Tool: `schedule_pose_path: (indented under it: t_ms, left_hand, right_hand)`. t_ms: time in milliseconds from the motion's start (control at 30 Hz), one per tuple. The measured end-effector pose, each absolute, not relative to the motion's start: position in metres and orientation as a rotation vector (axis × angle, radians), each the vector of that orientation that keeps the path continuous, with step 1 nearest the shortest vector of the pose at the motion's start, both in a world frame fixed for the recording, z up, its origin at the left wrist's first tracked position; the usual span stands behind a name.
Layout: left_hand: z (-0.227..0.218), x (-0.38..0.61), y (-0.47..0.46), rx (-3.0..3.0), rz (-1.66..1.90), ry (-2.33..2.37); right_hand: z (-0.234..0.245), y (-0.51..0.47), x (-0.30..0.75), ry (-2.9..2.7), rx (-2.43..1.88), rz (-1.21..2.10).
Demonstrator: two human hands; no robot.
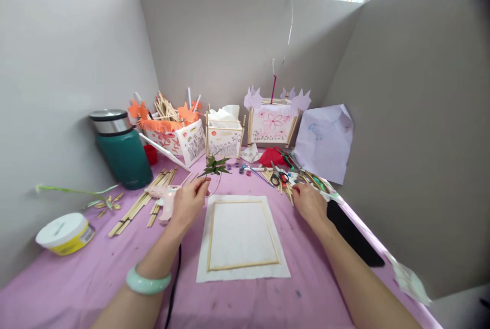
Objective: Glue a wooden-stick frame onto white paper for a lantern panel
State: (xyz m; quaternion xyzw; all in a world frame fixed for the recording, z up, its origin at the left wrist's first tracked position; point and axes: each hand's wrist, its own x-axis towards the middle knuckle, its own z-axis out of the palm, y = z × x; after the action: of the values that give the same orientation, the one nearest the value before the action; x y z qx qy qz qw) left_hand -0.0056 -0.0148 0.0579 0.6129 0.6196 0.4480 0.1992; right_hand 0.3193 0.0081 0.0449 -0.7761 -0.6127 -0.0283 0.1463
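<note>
My left hand (188, 202) is closed in a pinch on the thin stem of a small green leaf sprig (215, 166), held just above the pink table. It hovers over a pink glue gun (165, 201) lying on the cloth. My right hand (309, 201) rests on the table beside a heap of sticks and scissors (278, 178); its fingers are curled and what they hold is hidden. Between my hands lies a white paper sheet with a rectangular bamboo stick frame (242, 234) on it.
Grey partition walls close in the table on three sides. A teal flask (121, 149), a white and yellow tub (65, 233) and loose bamboo sticks (142, 202) lie left. Paper lanterns (272, 123) stand at the back. A black flat object (352, 234) lies by the right edge.
</note>
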Motion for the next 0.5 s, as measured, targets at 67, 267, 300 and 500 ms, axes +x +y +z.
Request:
schedule_pose_path:
  t_ms: [67,267,300,500]
  left_hand:
    - [0.058,-0.005,-0.016,1.706,1.318,1.679]
    - [0.060,0.004,-0.022,1.505,1.310,1.241]
    - [0.060,0.006,-0.023,1.446,1.298,1.184]
    - [0.053,0.009,-0.023,1.350,1.253,1.090]
  right_hand:
    - [0.049,0.011,0.312,-1.814,-2.116,-0.111]
    - [0.045,0.004,0.261,-1.842,-1.497,0.461]
    - [0.044,0.001,0.251,-1.802,-1.426,0.663]
    - [0.045,-0.017,0.213,-1.717,-1.174,1.223]
